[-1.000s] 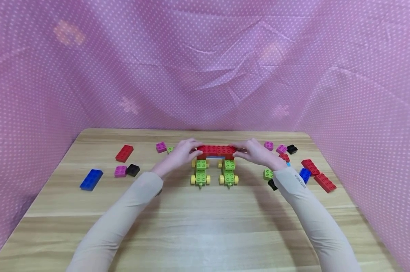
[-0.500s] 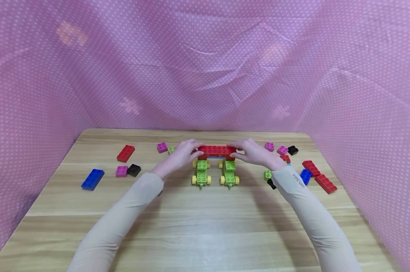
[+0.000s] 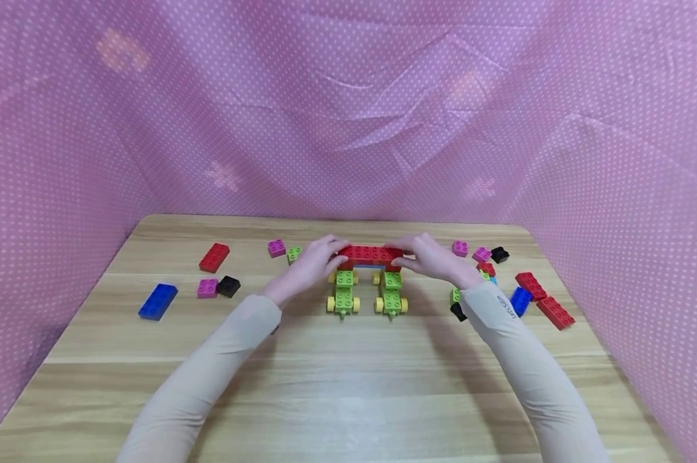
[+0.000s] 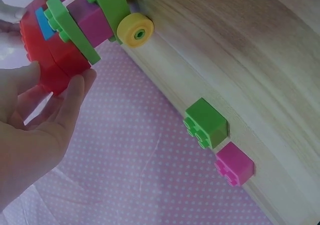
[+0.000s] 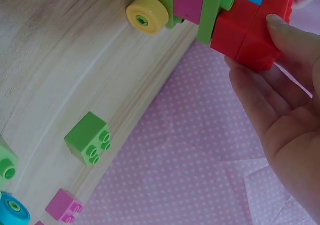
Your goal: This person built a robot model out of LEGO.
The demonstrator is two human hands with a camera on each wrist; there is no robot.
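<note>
Red bricks [image 3: 368, 255] form a bar across the rear ends of two green wheeled carts [image 3: 343, 292], which stand side by side on the desk [image 3: 348, 386], toward the middle of its far edge. The left hand [image 3: 309, 265] holds the bar's left end, thumb and fingers curled round it; in the left wrist view the fingertips [image 4: 75, 87] press on the red end face. The right hand [image 3: 432, 257] does the same at the right end, and the right wrist view shows its fingers [image 5: 280, 30] wrapped over the red block [image 5: 252, 32].

The bar is what joins the two carts, and I judge that join to be the weak spot. Uneven pressure from the two hands could seat one end and leave the other proud, or pop the bricks apart in the middle where they meet. The carts sit on yellow wheels [image 4: 136, 30], so a push with any sideways lean could roll one cart out from under the bar and spread the pair. A downward press too close to the far edge might also tip the carts' near ends up.

Loose bricks lie close: a green one [image 3: 293, 254] and a pink one [image 3: 276, 247] by the left hand, and pink [image 3: 459, 247], black [image 3: 499, 254] and red ones [image 3: 530, 285] toward the right edge. A sleeve [image 3: 499, 308] sweeping back could knock these about.
</note>
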